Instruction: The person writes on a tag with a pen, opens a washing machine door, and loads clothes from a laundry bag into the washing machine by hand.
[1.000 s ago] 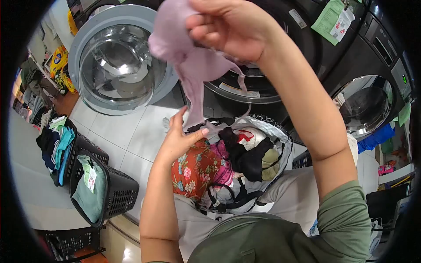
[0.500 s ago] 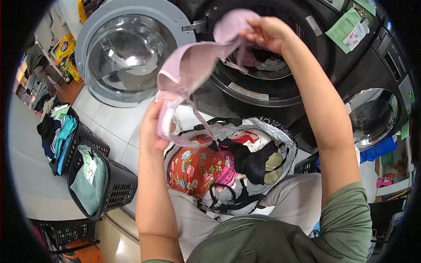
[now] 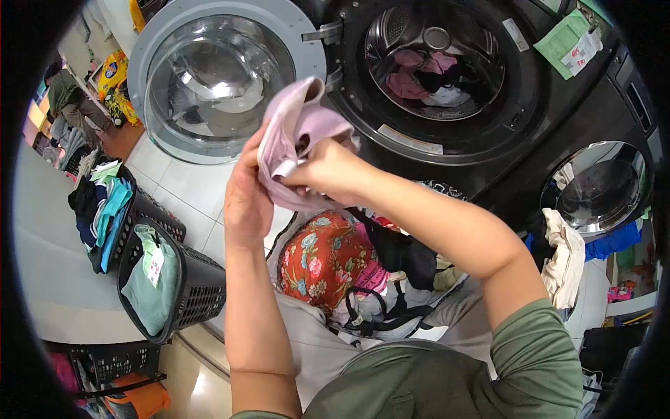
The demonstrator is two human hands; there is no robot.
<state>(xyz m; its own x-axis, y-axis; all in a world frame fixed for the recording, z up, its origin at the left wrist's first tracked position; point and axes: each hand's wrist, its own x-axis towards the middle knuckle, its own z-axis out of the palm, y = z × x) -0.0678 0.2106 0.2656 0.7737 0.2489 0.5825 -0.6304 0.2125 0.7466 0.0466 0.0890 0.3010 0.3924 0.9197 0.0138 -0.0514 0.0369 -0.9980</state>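
Presently, the left hand [image 3: 247,190], half-curled, and the right hand [image 3: 331,172], more closed, both grip the bra [image 3: 287,133] above the bag [image 3: 441,188].

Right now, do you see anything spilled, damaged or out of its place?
Nothing clearly stands out; I see no spill or damage. The left hand and right hand hold a bunched pink bra, the round door stands open, and clothes lie in the drum.
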